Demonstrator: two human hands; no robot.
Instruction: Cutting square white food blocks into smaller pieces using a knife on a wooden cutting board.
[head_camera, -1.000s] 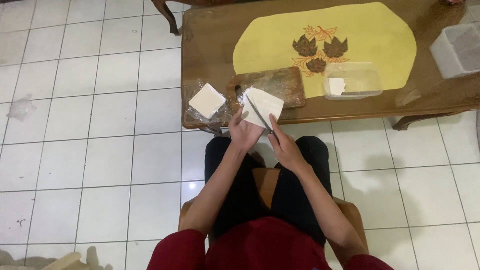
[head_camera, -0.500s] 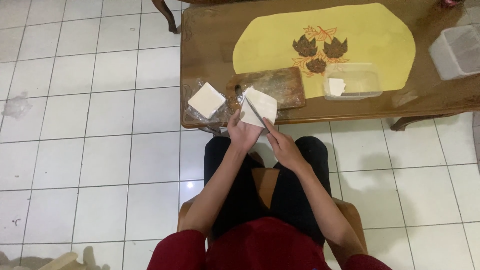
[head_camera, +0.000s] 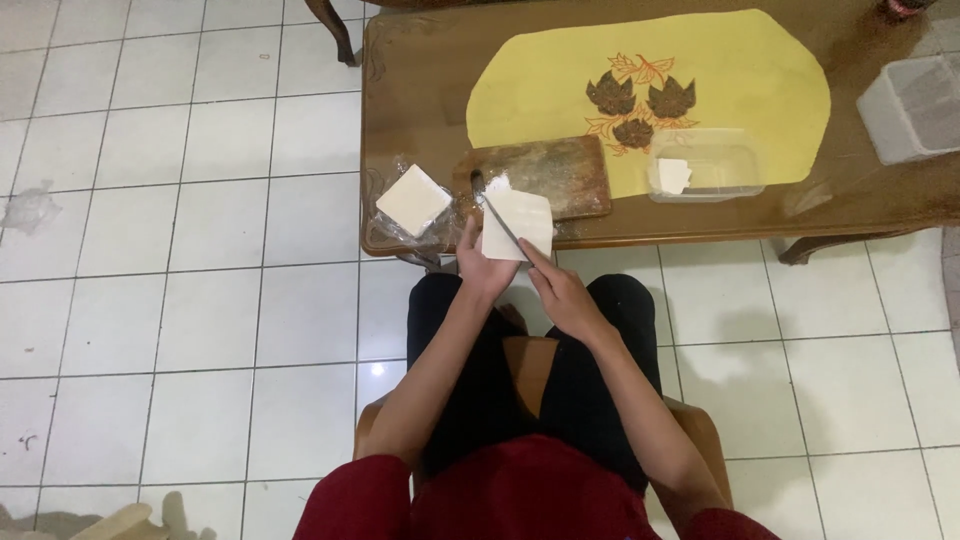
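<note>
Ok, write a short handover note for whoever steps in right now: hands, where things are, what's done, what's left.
Left hand holds a white block over the table edge.
Right hand holds a knife, blade laid across that block.
Second white block lies on clear wrap at the table's left corner. Cutting board sits just behind the held block. Clear tub on the yellow mat has one small white piece inside.
Done: apparently one piece in the tub.
Left: held block looks whole; second block untouched.

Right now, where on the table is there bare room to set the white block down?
Free: the yellow mat right of its leaf pattern, and bare wood between the clear container and the white tub. Crowded: the near-left corner, with the cutting board and bagged block.
</note>
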